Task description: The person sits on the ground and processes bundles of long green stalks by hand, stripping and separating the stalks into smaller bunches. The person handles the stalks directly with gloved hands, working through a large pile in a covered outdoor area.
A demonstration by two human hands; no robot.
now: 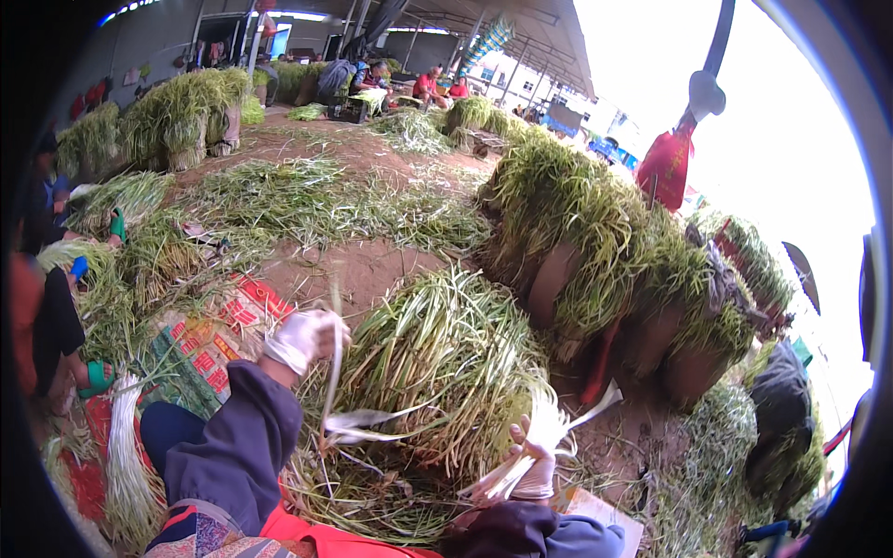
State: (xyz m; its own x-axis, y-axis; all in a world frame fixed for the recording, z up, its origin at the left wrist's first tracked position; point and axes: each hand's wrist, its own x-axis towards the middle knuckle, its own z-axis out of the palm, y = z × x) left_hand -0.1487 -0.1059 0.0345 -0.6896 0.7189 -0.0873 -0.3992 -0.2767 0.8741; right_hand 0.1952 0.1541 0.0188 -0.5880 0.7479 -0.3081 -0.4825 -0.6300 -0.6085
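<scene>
My left hand [310,340], in a thin whitish glove, is raised at the left of a large heap of green leafy stalks [432,363]. A long pale leaf strip [333,380] hangs by its fingers, blurred; whether they grip it I cannot tell. At the heap's right, my right hand [536,464], gloved as well, is closed around a small bunch of white-stemmed stalks [548,425]. Loose peeled leaves [370,422] lie between the hands. A bundle of long white stems [125,446] rests on the ground at my left.
Printed plastic sacking [202,349] lies by my left arm. Tall stacked bundles of leafy stalks [593,237] stand at the right. Cut greens [279,195] litter the ground ahead. A person in green sandals [98,378] sits at the far left; other people sit farther back.
</scene>
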